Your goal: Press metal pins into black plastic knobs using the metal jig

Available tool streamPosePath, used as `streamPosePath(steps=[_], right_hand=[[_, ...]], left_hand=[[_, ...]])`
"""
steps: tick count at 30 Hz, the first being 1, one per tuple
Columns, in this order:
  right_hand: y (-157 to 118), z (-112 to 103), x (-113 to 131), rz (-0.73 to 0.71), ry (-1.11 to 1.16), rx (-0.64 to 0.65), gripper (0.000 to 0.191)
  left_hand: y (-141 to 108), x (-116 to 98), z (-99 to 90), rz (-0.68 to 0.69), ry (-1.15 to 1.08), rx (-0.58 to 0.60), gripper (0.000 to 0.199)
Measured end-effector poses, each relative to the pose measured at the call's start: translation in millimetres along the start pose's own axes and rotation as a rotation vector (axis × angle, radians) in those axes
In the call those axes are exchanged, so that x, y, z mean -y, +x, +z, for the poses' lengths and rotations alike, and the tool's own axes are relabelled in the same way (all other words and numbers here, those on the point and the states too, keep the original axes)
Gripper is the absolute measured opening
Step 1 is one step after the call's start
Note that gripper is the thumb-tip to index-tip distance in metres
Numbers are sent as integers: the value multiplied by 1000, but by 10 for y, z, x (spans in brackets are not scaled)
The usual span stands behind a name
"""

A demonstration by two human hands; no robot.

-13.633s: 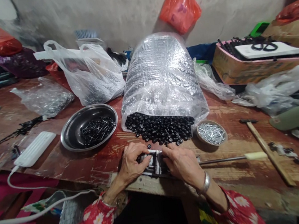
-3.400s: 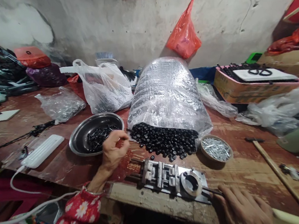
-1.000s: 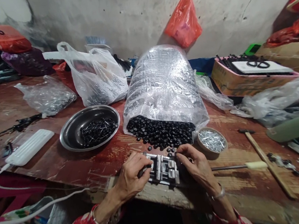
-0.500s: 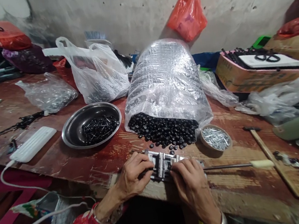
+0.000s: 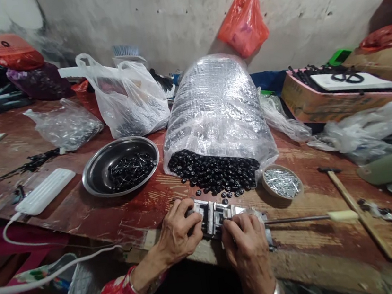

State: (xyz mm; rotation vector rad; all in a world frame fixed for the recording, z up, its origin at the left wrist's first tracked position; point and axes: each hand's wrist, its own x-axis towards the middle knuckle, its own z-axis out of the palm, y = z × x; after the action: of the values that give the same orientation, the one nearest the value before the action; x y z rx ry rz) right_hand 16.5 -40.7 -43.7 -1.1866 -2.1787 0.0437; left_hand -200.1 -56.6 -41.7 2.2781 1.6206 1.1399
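Note:
A metal jig point(image 5: 211, 219) with a long-handled lever point(image 5: 298, 220) lies near the table's front edge. My left hand point(image 5: 181, 227) rests at its left end, thumb and fingers pinched together over it; whatever they hold is too small to make out. On the jig's right half, my right hand point(image 5: 247, 236) has its fingers curled and pressed together, hiding what is between them. Just behind the jig, small round black caps point(image 5: 216, 170) spill from a large clear plastic bag point(image 5: 216, 96). A round tub of silvery screws or nails point(image 5: 281, 181) stands to the right.
On the left are a steel bowl point(image 5: 92, 171) with black-headed pins and a white power strip point(image 5: 46, 191). A hammer point(image 5: 360, 217) lies to the right, its handle near the lever's pale grip. Plastic bags point(image 5: 122, 99) and a carton point(image 5: 304, 98) line the back.
My right hand has shifted slightly down, showing more of the jig's right end. My left hand stays at the jig's left end. The view has shifted a little.

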Motion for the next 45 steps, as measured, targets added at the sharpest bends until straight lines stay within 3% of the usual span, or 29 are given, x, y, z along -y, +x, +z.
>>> streamPosePath(steps=[6, 12, 19, 25, 32, 40, 45], right_hand=[[10, 28, 15, 64, 50, -11, 9], [2, 54, 20, 52, 41, -51, 8], [6, 49, 17, 41, 48, -49, 8], [-1, 60, 29, 32, 26, -78, 9], [-45, 56, -34, 11, 110, -68, 13], [-58, 24, -32, 28, 150, -63, 15], [-56, 45, -43, 31, 150, -63, 17]], left_hand=[[-15, 70, -9, -100, -229, 17, 20], [-13, 73, -13, -86, -145, 54, 22], [23, 89, -46, -110, -224, 70, 15], [19, 81, 2, -140, -212, 36, 19], [-13, 150, -72, -127, -275, 117, 30], [-4, 127, -53, -112, -248, 88, 19], [9, 7, -93, 13, -6, 45, 17]])
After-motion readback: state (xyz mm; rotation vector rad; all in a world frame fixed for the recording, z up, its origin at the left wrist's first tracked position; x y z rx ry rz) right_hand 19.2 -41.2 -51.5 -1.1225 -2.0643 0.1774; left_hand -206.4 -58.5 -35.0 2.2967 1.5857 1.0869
